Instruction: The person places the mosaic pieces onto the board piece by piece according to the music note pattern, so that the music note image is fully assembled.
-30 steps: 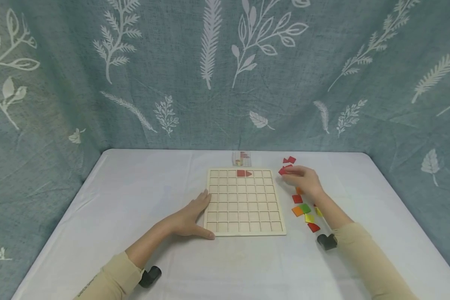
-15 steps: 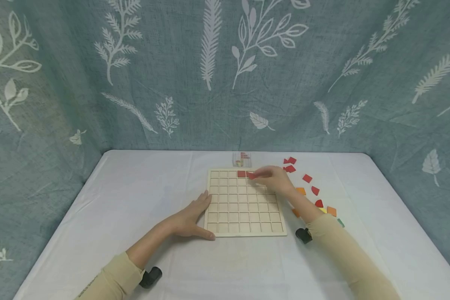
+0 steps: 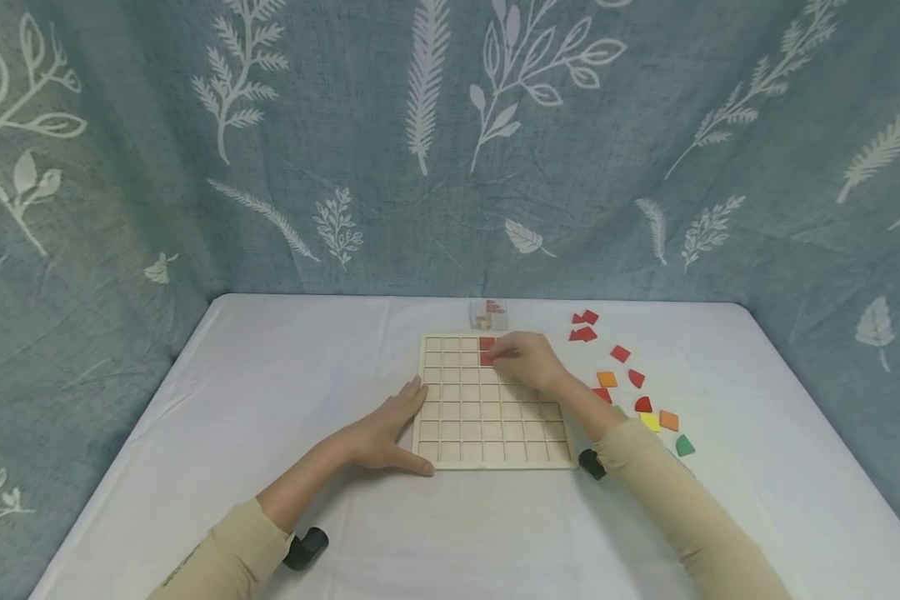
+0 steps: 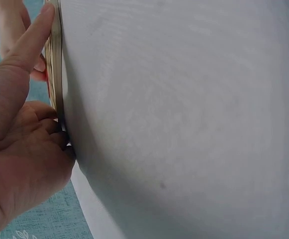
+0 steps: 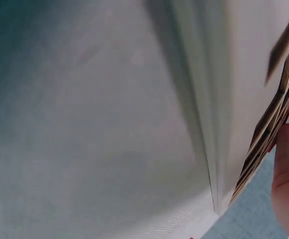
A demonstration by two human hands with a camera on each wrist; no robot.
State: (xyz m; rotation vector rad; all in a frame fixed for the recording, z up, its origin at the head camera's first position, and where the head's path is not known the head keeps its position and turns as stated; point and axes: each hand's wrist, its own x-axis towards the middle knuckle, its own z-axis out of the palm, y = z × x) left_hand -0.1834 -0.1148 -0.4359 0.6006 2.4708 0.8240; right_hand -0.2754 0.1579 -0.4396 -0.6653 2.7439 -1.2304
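Observation:
A pale wooden grid board (image 3: 450,410) lies on the table. My left hand (image 3: 385,427) rests against its left side, fingers along the edge and thumb by the near-left corner; the left wrist view shows this hand (image 4: 22,159) at the rim. Over the upper part of the grid, my right hand (image 3: 531,360) pinches a red tile (image 3: 487,359) at a cell in the second row. Directly above it a red square tile (image 3: 487,342) sits in the top row. My right hand's fingers hide the cells just to the right. The right wrist view shows its fingertips (image 5: 283,144) at the board.
Loose red tiles (image 3: 587,334) lie right of the board, with orange (image 3: 607,379), yellow (image 3: 649,422) and green (image 3: 685,445) ones nearer; my right forearm covers some. Behind the board lies a small pattern card (image 3: 488,314). A patterned curtain (image 3: 345,150) hangs behind the table.
My right hand has moved left from the loose red tiles onto the board, carrying a red tile, then down to the second row. My left hand has stayed at the board's edge.

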